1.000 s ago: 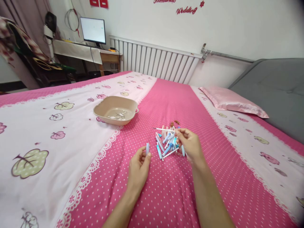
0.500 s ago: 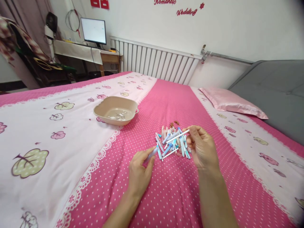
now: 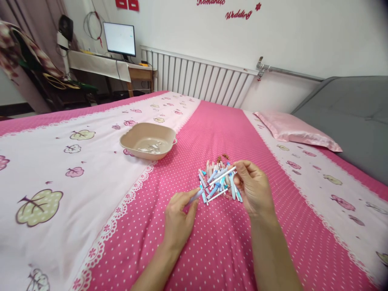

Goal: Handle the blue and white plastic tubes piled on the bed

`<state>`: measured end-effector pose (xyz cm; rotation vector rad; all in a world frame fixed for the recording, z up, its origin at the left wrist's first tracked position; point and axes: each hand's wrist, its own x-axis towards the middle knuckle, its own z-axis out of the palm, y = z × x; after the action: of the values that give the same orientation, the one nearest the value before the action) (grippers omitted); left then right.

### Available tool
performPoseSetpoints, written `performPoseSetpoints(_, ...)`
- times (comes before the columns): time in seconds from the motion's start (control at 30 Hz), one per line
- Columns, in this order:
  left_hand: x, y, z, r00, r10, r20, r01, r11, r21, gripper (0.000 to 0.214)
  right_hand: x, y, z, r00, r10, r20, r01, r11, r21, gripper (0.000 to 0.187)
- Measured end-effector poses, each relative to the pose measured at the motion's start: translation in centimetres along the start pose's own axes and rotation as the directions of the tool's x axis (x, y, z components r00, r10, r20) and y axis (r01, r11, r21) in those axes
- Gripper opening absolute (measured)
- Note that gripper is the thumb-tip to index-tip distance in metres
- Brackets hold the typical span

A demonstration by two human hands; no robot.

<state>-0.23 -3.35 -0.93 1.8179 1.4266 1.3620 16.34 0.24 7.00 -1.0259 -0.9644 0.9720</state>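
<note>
My left hand (image 3: 179,214) pinches a pale purple, translucent pen barrel (image 3: 196,196) between thumb and fingers. In the fingertips of my right hand (image 3: 254,186) is a thin white pen refill (image 3: 222,175), slanting down to the left. Its dark tip lies close to the barrel's far end; whether the tip has entered it I cannot tell. Just beyond both hands a loose pile of pen parts (image 3: 214,190) in blue, pink, purple and white rests on the bed. Part of this pile is hidden behind the right fingers.
A beige plastic basin (image 3: 148,139) with small white pieces inside stands on the bed at the left. Small brown bits (image 3: 225,156) lie behind the pile. Farther off are a pink pillow (image 3: 298,131), a grey headboard (image 3: 345,121) and a desk with a monitor (image 3: 119,38).
My right hand has moved a little left and down, bringing the refill's tip to the pen barrel. The left hand stays put, with the barrel's end slightly lower.
</note>
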Motion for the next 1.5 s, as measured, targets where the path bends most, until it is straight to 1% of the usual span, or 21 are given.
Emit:
performPoseSetpoints(0.17,0.0,0.0,0.0,1.000,0.010,0.014,-0.010,1.000,0.010,0.027,-0.1,0.5,0.2,0.999,-0.034,0.024,0.035,0.998,-0.051,0.024)
performPoseSetpoints(0.4,-0.1,0.1,0.1,0.998,0.038,0.049,-0.038,0.999,-0.003,0.028,-0.6,1.1,1.5,0.995,-0.029,0.091,0.040,0.993,-0.115,0.023)
performPoseSetpoints(0.57,-0.2,0.4,0.1,0.996,0.041,0.079,-0.039,0.999,-0.028,0.030,-0.6,1.5,1.5,0.983,-0.002,0.183,0.027,0.991,-0.133,0.025)
performPoseSetpoints(0.67,-0.2,0.6,0.0,0.996,0.012,0.091,-0.007,0.999,-0.051,0.031,-0.8,1.8,1.6,0.959,0.038,0.280,0.016,0.982,-0.187,0.030)
performPoseSetpoints(0.73,-0.2,0.7,0.0,0.994,-0.013,0.104,0.021,0.997,-0.080,0.032,-1.1,1.9,1.9,0.936,0.039,0.351,0.051,0.968,-0.244,0.030)
performPoseSetpoints(0.83,-0.2,1.0,-0.1,0.992,-0.061,0.115,0.079,0.983,-0.165,0.031,-1.7,2.0,2.6,0.889,0.039,0.457,0.136,0.929,-0.343,0.027)
performPoseSetpoints(0.9,-0.2,1.1,-0.1,0.989,-0.088,0.115,0.112,0.969,-0.220,0.029,-1.9,1.9,2.8,0.859,0.058,0.509,0.169,0.906,-0.389,0.028)
performPoseSetpoints(0.97,-0.1,1.3,-0.2,0.989,-0.097,0.113,0.122,0.963,-0.242,0.028,-1.8,1.6,2.6,0.843,0.072,0.533,0.177,0.899,-0.401,0.030)
performPoseSetpoints(1.0,-0.1,1.3,-0.2,0.989,-0.096,0.109,0.120,0.963,-0.240,0.028,-1.7,1.3,2.3,0.849,0.069,0.524,0.170,0.903,-0.394,0.032)
performPoseSetpoints(1.03,-0.1,1.3,-0.3,0.990,-0.095,0.105,0.118,0.965,-0.233,0.028,-1.4,1.0,1.8,0.870,0.056,0.491,0.158,0.909,-0.385,0.034)
performPoseSetpoints(1.07,0.0,1.3,-0.3,0.990,-0.098,0.099,0.118,0.967,-0.226,0.029,-1.1,0.8,1.3,0.902,0.035,0.430,0.144,0.916,-0.375,0.036)
performPoseSetpoints(1.13,0.0,1.3,-0.3,0.990,-0.114,0.087,0.130,0.967,-0.220,0.029,-0.2,0.3,-0.1,0.970,-0.020,0.242,0.114,0.916,-0.384,0.037)
performPoseSetpoints(1.17,0.0,1.3,-0.3,0.989,-0.125,0.080,0.139,0.965,-0.221,0.030,0.2,0.2,-0.9,0.988,-0.039,0.150,0.099,0.904,-0.416,0.036)
performPoseSetpoints(1.2,0.1,1.2,-0.2,0.988,-0.137,0.073,0.150,0.963,-0.224,0.030,0.6,0.2,-1.6,0.995,-0.045,0.084,0.079,0.881,-0.466,0.033)
performPoseSetpoints(1.23,0.1,1.2,-0.2,0.987,-0.147,0.064,0.158,0.961,-0.226,0.030,0.9,0.3,-2.2,0.998,-0.037,0.053,0.060,0.845,-0.532,0.029)
performPoseSetpoints(1.33,0.1,1.1,-0.1,0.985,-0.167,0.048,0.174,0.958,-0.228,0.028,1.6,1.1,-3.3,0.997,0.033,0.076,0.035,0.668,-0.744,0.020)
performPoseSetpoints(1.4,0.1,1.2,-0.1,0.984,-0.173,0.047,0.179,0.957,-0.230,0.028,1.9,1.8,-3.5,0.993,0.070,0.098,0.043,0.555,-0.831,0.019)
performPoseSetpoints(1.5,0.1,1.3,-0.2,0.982,-0.183,0.047,0.188,0.956,-0.225,0.028,2.0,2.9,-3.2,0.983,0.120,0.136,0.068,0.450,-0.891,0.020)
